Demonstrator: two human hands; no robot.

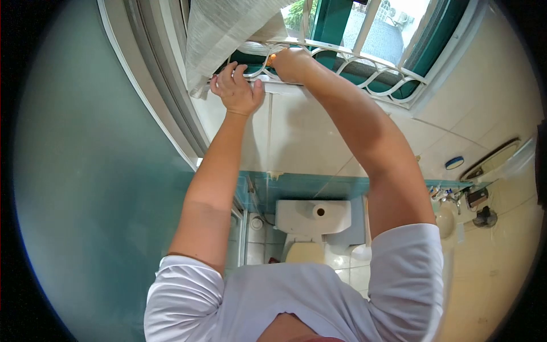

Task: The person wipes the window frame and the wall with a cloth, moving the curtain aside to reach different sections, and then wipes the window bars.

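Both my arms reach up to a window with a white curved metal grille (pixel 364 71). My left hand (pixel 236 88) curls its fingers over the grille's lower bar at the sill, just below a hanging white ribbed cloth (pixel 222 31). Right beside it, my right hand (pixel 292 62) is closed against the grille bar. A small orange thing (pixel 272 57) shows at its fingertips; what it is cannot be told. The two hands are a few centimetres apart.
A frosted glass door (pixel 85 171) fills the left. Below stands a toilet (pixel 305 251) with a paper roll (pixel 320 212) on its tank. At the right are a sink tap (pixel 450 199), a mirror (pixel 493 159) and cream wall tiles (pixel 319 137).
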